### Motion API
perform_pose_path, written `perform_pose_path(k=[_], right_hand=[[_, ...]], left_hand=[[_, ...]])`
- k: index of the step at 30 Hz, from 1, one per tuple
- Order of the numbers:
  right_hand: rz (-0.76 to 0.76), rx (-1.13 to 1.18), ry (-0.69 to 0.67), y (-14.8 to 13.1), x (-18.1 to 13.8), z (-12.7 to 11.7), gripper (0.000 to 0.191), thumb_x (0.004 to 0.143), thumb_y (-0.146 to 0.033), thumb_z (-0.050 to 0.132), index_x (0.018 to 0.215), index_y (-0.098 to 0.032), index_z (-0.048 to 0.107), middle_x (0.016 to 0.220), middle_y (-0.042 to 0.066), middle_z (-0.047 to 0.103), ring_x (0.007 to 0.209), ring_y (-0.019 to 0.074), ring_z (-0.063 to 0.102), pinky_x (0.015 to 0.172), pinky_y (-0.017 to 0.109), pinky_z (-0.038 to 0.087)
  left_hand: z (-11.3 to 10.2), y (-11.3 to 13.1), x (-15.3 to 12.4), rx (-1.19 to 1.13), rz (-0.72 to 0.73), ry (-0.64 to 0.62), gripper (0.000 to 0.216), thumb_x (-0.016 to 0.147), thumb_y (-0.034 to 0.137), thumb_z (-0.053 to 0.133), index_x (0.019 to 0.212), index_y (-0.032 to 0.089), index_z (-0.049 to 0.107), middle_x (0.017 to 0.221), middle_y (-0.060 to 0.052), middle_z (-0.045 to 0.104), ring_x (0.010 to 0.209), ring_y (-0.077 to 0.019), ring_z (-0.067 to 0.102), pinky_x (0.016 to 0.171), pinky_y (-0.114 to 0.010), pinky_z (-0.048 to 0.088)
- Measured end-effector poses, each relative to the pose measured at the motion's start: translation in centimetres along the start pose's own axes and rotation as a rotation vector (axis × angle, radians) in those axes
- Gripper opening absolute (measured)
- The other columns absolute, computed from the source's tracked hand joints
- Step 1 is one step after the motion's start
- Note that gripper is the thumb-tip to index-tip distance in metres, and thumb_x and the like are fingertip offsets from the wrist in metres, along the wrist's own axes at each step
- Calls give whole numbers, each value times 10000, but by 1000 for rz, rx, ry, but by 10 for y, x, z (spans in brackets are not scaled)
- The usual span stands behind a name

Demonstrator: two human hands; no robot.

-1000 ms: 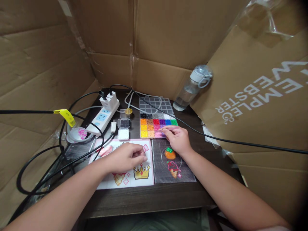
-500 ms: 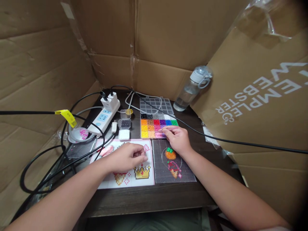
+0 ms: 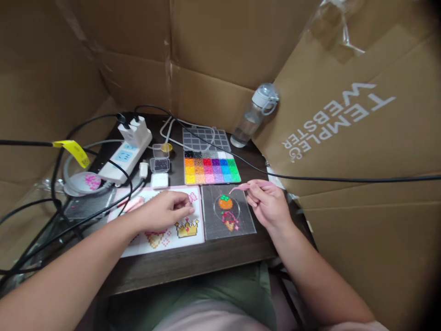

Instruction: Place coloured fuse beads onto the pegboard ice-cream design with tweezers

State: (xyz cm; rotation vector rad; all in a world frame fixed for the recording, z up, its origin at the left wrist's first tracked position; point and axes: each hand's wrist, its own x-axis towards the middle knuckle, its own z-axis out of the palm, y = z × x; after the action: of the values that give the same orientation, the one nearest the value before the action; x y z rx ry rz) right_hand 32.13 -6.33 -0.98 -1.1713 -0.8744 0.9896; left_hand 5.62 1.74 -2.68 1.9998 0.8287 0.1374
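My right hand (image 3: 270, 206) is closed on pink tweezers (image 3: 244, 186). Their curved tip points left, over the far part of the clear pegboard (image 3: 212, 228); whether a bead is in it is too small to tell. On that board are an orange fruit made of beads (image 3: 225, 202) with a green top and a bead ice cream cone (image 3: 229, 221). My left hand (image 3: 164, 210) rests with curled fingers on the printed pattern sheet (image 3: 196, 239), covering part of it, beside a crown picture (image 3: 187, 228). Nothing shows in it. Behind the board lies an open box of coloured beads (image 3: 211, 169).
Small bead boxes (image 3: 160, 180) stand left of the big one. Further left are a power strip (image 3: 124, 156), looping black cables (image 3: 57, 184) and a dish with pink beads (image 3: 90, 182). A water bottle (image 3: 248, 117) stands at the back. A cable crosses behind my right hand; cardboard walls surround the table.
My right hand has moved with the tweezers from the bead box back to the pegboard's right edge. The left hand stays on the sheet. The whole view has shifted.
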Motion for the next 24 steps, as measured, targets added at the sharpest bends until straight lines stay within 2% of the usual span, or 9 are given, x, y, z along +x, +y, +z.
perform_pose_path(k=[4, 8, 13, 15, 19, 21, 24], right_hand=[[19, -80, 59, 11, -42, -25, 147, 754, -326, 748, 730, -182, 746, 771, 104, 774, 391, 44, 323, 379, 229, 230], [-1, -248, 68, 25, -66, -42, 154, 802, -315, 714, 794, -175, 776, 763, 98, 772, 437, 73, 391, 413, 248, 301], [-52, -318, 43, 35, -67, -49, 155, 821, -315, 701, 825, -186, 787, 779, 86, 777, 440, 86, 448, 419, 251, 361], [-54, -342, 33, 34, -66, -48, 153, 820, -317, 701, 824, -192, 788, 794, 84, 781, 467, 107, 534, 436, 252, 424], [-57, -409, 4, 28, -66, -43, 115, 810, -294, 712, 798, -212, 790, 807, 69, 786, 720, 201, 727, 673, 309, 589], [-57, -423, -4, 27, -66, -42, 110, 816, -288, 706, 800, -219, 790, 814, 60, 787, 765, 212, 744, 738, 323, 603], [-58, -435, -10, 27, -66, -42, 108, 821, -283, 703, 804, -220, 790, 818, 53, 788, 768, 207, 750, 753, 313, 608]], left_hand=[[1, -1, 0, 36, 1, -6, 305, 852, 432, 497, 662, 194, 496, 594, 46, 456, 550, -96, 410, 527, -233, 309], [0, 2, 0, 44, -8, -6, 292, 849, 419, 501, 664, 193, 514, 570, 51, 448, 523, -85, 391, 517, -226, 306], [-1, 6, 0, 55, -22, -10, 286, 841, 417, 510, 667, 190, 527, 570, 45, 460, 522, -83, 398, 514, -222, 312], [-1, 7, 0, 51, -22, -9, 286, 841, 417, 511, 667, 190, 526, 574, 44, 463, 526, -82, 399, 516, -220, 317], [-1, 7, 0, 37, -29, -12, 281, 839, 412, 513, 665, 192, 526, 575, 43, 468, 528, -84, 401, 517, -219, 323], [-1, 7, 0, 30, -32, -14, 278, 836, 410, 516, 664, 192, 528, 577, 43, 471, 529, -84, 403, 518, -218, 324], [-1, 5, 0, 28, -38, -10, 280, 834, 411, 518, 659, 193, 530, 572, 46, 467, 522, -83, 397, 513, -219, 319]])
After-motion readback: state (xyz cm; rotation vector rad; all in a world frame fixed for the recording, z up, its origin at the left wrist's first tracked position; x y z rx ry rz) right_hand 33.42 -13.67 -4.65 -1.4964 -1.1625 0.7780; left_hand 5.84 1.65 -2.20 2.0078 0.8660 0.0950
